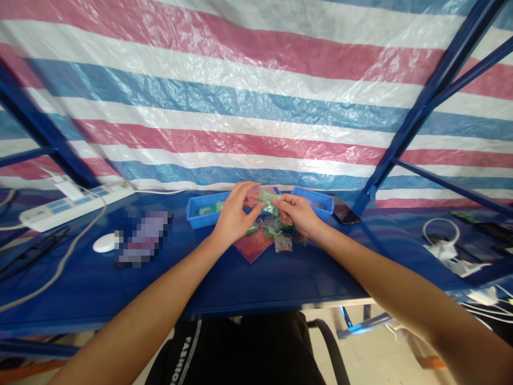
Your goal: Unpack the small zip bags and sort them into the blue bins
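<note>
One small clear packet with green contents point(267, 202) is held up between two hands over the middle of the blue tabletop point(208, 283). The right hand point(298, 211) has thumb and forefinger clamped on its right side. The left hand point(237, 209) has its thumb tip at the packet's left edge and its forefinger raised apart; whether its hidden fingers grip, I cannot tell.

Beneath the hands lie one translucent red bag point(251, 250) and, touching it on the right, one clear packet with pale contents point(284, 244); other green pieces there overlap too much to count. Two blue bins show clearly at the far side: a left bin point(206, 220) with green pieces inside, and a right bin point(325, 212), partly covered by the right hand.

Farther right lies one dark phone point(347, 209), then one looped white cable point(458, 231). Left are one pixelated object point(146, 238), one white oval object point(105, 243) and one white power strip point(44, 215).
</note>
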`<state>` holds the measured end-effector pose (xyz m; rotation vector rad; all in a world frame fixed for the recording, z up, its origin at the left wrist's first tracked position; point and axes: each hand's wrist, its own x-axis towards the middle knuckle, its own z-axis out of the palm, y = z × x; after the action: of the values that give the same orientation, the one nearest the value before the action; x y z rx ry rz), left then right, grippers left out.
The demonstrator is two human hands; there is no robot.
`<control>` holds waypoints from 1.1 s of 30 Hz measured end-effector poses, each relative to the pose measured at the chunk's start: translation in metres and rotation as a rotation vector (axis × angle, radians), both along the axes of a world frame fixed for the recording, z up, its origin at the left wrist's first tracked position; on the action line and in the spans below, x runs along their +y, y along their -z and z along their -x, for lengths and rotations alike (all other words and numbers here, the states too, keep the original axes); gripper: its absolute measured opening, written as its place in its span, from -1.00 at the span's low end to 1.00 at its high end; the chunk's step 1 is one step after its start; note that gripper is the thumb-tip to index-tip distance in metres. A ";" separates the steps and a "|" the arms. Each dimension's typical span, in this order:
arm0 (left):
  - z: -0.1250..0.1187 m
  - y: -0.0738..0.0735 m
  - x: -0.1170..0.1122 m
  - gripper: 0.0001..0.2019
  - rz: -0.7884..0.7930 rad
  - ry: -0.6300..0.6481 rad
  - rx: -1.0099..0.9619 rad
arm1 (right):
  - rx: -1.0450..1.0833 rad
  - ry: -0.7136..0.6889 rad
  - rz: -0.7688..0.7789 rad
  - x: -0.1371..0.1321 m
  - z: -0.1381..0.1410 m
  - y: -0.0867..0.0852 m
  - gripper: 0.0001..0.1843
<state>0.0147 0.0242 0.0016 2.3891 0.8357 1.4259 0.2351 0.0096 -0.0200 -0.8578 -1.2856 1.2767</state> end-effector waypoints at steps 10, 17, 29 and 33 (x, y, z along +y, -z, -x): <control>-0.001 -0.002 0.001 -0.71 -0.245 0.076 0.213 | 0.119 -0.127 0.089 -0.003 0.000 -0.004 -0.51; 0.003 -0.008 -0.003 -0.78 -0.223 0.010 0.133 | 0.103 -0.075 0.074 -0.007 0.004 -0.009 -0.47; 0.000 -0.005 -0.007 -0.53 -0.110 -0.075 0.097 | 0.053 -0.066 -0.008 -0.005 0.002 -0.004 -0.51; 0.000 -0.006 -0.006 -0.49 -0.213 0.051 0.182 | 0.084 -0.024 -0.003 -0.001 -0.001 -0.002 -0.51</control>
<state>0.0152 0.0184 0.0075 2.7122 0.6865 1.3550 0.2356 0.0082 -0.0182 -0.7807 -1.2341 1.3161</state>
